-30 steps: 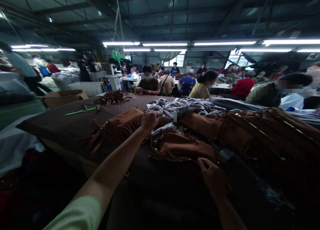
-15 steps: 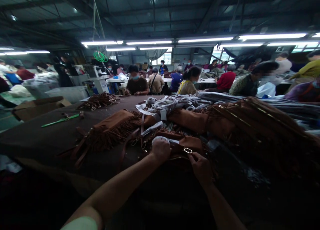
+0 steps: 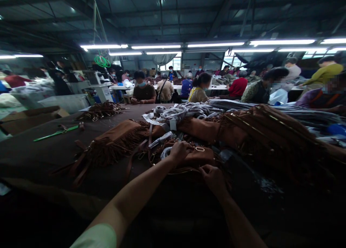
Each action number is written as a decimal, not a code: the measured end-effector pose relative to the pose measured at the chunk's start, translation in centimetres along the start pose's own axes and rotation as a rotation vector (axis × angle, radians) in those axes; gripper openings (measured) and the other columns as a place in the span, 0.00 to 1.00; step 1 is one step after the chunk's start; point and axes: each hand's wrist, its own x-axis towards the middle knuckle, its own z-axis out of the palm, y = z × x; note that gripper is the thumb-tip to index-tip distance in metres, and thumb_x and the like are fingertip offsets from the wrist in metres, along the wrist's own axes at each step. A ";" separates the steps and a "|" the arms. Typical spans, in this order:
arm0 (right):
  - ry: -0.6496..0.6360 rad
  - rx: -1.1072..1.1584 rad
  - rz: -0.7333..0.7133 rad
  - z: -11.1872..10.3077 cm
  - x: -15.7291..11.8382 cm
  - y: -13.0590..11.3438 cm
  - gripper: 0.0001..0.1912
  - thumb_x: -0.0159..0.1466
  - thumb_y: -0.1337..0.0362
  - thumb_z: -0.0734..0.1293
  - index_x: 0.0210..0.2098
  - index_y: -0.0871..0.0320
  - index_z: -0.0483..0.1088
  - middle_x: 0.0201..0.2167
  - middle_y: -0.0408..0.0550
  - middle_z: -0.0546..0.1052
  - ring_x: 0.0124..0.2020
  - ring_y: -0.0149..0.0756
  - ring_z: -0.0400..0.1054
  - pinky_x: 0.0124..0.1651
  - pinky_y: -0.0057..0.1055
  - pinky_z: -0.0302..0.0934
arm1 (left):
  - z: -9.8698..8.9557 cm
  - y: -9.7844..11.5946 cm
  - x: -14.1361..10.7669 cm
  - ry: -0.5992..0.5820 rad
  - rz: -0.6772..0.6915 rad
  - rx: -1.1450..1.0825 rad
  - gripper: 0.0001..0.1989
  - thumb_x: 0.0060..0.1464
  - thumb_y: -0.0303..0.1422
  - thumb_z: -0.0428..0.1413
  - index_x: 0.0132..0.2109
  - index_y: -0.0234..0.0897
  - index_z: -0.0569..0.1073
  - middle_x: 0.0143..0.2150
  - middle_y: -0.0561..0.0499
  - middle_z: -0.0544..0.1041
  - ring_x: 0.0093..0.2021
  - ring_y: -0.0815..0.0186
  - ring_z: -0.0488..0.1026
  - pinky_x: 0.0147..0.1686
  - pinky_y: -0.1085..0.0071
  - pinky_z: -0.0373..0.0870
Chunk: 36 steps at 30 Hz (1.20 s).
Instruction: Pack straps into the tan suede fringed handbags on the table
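Observation:
A brown suede-like bag (image 3: pixel 202 156) lies in front of me with its gold-zipped edge toward me. My left hand (image 3: pixel 180 153) is closed over its top, the fingers pinching a brown strap beside an oval gold ring (image 3: pixel 200 149). A grey-white wrapped bundle (image 3: pixel 165 153) sits partly behind that hand. At the near edge of the bag, my right hand (image 3: pixel 212 176) is closed, thumb and finger pinched at the end of the zip line; the exact part between them is too dark to tell. The ring lies apart from the right hand.
A fringed brown bag (image 3: pixel 119 131) lies left, with straps trailing. Stacked brown bags (image 3: pixel 270 127) rise at right. Grey wrapped straps (image 3: pixel 178 113) lie behind. A green tool-like strip (image 3: pixel 55 133) and a heap of straps with clasps (image 3: pixel 101 110) are farther left. Several people sit beyond the table.
My left hand has shifted toward the gold ring, uncovering the wrapped bundle. My right hand has left the ring and moved down to the bag's zipped edge. The view has turned slightly right.

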 end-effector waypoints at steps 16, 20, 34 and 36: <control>0.005 0.339 0.097 0.3 0.9 0.3 0.22 0.55 0.50 0.64 0.31 0.62 0.79 0.25 0.47 0.79 0.27 0.41 0.71 0.25 0.28 0.58 | 1.6 2.0 -2.0 -0.054 0.213 0.131 0.10 0.52 0.33 0.56 0.41 0.44 0.79 0.36 0.50 0.76 0.39 0.63 0.71 0.43 0.70 0.62; 0.041 0.314 0.108 0.4 1.0 0.4 0.22 0.56 0.49 0.62 0.32 0.61 0.78 0.25 0.47 0.79 0.29 0.43 0.72 0.27 0.29 0.59 | 1.7 2.0 -2.3 -0.093 0.290 0.158 0.09 0.54 0.35 0.55 0.40 0.44 0.79 0.35 0.49 0.75 0.41 0.62 0.70 0.44 0.68 0.61; -0.048 0.366 0.071 -0.1 1.0 0.9 0.21 0.54 0.49 0.66 0.33 0.61 0.78 0.30 0.51 0.79 0.33 0.44 0.73 0.32 0.31 0.63 | 2.7 1.6 2.4 -0.452 -0.262 -0.521 0.08 0.35 0.30 0.62 0.27 0.30 0.78 0.20 0.54 0.71 0.22 0.71 0.65 0.23 0.75 0.61; -0.084 0.435 0.120 -0.2 1.2 1.4 0.21 0.50 0.50 0.70 0.35 0.62 0.76 0.29 0.50 0.79 0.32 0.43 0.73 0.32 0.31 0.64 | 3.0 1.4 2.7 -0.446 -0.290 -0.593 0.06 0.35 0.28 0.62 0.25 0.28 0.77 0.19 0.54 0.70 0.21 0.72 0.64 0.23 0.75 0.60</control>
